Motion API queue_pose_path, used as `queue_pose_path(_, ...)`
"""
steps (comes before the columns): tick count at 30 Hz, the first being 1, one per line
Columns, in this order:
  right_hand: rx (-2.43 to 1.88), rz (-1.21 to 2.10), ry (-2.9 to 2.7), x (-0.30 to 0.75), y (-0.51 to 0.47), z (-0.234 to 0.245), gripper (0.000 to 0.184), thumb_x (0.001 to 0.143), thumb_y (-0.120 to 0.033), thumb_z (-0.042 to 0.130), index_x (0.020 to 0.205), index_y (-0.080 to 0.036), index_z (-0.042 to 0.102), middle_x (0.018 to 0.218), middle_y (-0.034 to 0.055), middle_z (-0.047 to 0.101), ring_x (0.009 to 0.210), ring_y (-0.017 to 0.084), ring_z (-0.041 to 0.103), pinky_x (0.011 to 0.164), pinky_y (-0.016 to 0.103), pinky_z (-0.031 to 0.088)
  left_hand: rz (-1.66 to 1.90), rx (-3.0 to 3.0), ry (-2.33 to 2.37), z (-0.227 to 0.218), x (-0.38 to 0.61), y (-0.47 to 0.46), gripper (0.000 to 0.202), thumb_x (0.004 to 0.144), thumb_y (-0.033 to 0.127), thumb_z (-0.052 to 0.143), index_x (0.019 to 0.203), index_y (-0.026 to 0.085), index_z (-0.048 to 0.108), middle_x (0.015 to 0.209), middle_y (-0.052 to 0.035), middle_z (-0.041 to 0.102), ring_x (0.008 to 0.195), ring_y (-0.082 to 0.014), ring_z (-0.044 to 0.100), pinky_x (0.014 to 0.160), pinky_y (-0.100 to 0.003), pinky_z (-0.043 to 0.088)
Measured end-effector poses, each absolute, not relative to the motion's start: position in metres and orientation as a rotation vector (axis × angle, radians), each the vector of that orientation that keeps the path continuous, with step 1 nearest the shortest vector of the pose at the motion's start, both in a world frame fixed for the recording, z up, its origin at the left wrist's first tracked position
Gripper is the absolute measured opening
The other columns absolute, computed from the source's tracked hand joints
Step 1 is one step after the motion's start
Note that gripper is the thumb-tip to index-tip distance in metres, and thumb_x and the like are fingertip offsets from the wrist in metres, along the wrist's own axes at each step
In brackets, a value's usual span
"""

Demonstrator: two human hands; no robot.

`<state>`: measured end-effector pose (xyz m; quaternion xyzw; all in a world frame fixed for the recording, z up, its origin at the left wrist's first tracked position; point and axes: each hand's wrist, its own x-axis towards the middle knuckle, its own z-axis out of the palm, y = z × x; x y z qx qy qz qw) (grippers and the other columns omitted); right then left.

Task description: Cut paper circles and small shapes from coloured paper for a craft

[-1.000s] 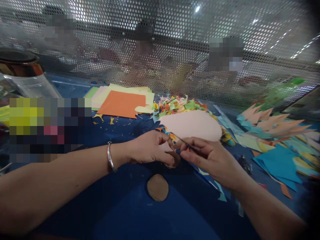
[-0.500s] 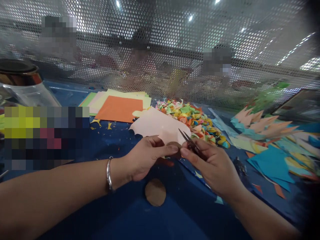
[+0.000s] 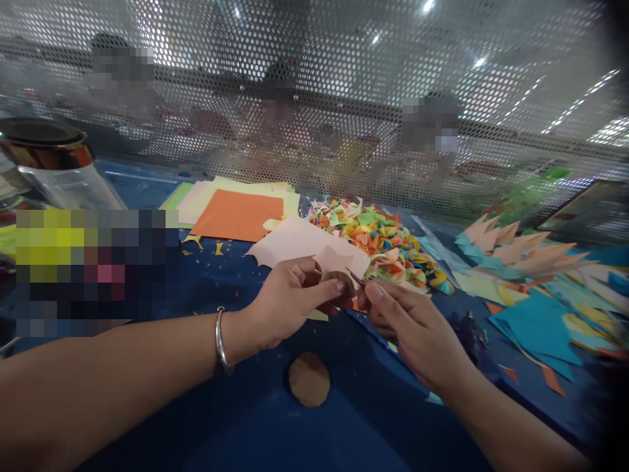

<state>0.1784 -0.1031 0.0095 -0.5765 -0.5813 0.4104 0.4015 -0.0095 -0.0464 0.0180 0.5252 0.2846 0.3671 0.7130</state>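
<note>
My left hand [image 3: 289, 303], with a silver bangle on the wrist, pinches a small brown paper piece [image 3: 338, 282] between thumb and fingers. My right hand [image 3: 413, 328] is closed round small scissors [image 3: 354, 278] whose blades meet the brown piece. A pale pink sheet [image 3: 304, 244] lies on the blue table just behind both hands. A brown paper disc [image 3: 309, 379] lies flat on the table below my hands, apart from them.
An orange sheet [image 3: 238, 215] tops a stack of pastel papers at the back. A heap of coloured scraps [image 3: 388, 239] lies behind the hands. Teal and peach cut shapes [image 3: 535, 282] cover the right side. A clear jar [image 3: 54, 164] stands far left. A perforated metal screen [image 3: 314, 98] closes the back.
The pink sheet now lies lower and further left behind my hands, uncovering the scrap heap. My hands have drawn closer together, and the scissor blades have closed in on the brown piece.
</note>
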Motion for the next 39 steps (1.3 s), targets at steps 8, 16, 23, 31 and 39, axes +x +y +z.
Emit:
queue_pose_path(8,-1.43,1.059,-1.557,0.1818,-0.1033,0.0086,0.046,0.094,-0.06,0.047,0.071,-0.02,0.052,0.055,-0.0063,0.028,0.047,0.009,0.021,0.043,0.025,0.015,0.773,1.146,0.641,0.0175,-0.0093,-0.0492,0.025,0.075,0.032,0.077,0.073,0.013,0.06,0.073,-0.0029,0.07,0.073,-0.013,0.068,0.066,-0.024,0.052)
queue_pose_path(16,-1.422,1.038,-1.58,0.1826,-0.1055,0.0111,0.046,0.095,-0.059,0.047,0.071,-0.02,0.05,0.057,-0.006,0.028,0.048,0.009,0.022,0.042,0.026,0.015,0.778,1.133,0.634,0.0181,-0.0088,-0.0501,0.027,0.074,0.035,0.078,0.074,0.012,0.064,0.074,-0.0039,0.07,0.072,-0.0124,0.067,0.067,-0.024,0.053)
queue_pose_path(23,-1.426,1.054,-1.582,0.1834,-0.1058,0.0116,0.047,0.095,-0.06,0.046,0.07,-0.02,0.048,0.057,-0.0063,0.027,0.048,0.009,0.02,0.042,0.026,0.014,0.788,1.118,0.629,0.0177,-0.0085,-0.0517,0.026,0.074,0.033,0.078,0.073,0.011,0.064,0.072,-0.0039,0.069,0.072,-0.0134,0.068,0.067,-0.025,0.053)
queue_pose_path(31,-1.436,1.032,-1.588,0.1841,-0.1057,0.0115,0.047,0.094,-0.06,0.047,0.071,-0.02,0.048,0.056,-0.0066,0.025,0.048,0.009,0.02,0.042,0.026,0.015,0.774,1.102,0.595,0.0185,-0.009,-0.0509,0.033,0.068,0.039,0.083,0.073,0.011,0.065,0.073,-0.0039,0.07,0.07,-0.0123,0.067,0.065,-0.024,0.051)
queue_pose_path(39,-1.444,1.017,-1.608,0.1876,-0.1046,0.0116,0.047,0.095,-0.06,0.047,0.07,-0.02,0.047,0.059,-0.0059,0.028,0.049,0.008,0.021,0.042,0.025,0.015,0.808,1.193,0.589,0.0174,-0.0094,-0.0479,0.019,0.078,0.028,0.074,0.073,0.012,0.067,0.071,-0.0028,0.068,0.066,-0.0085,0.06,0.065,-0.022,0.046)
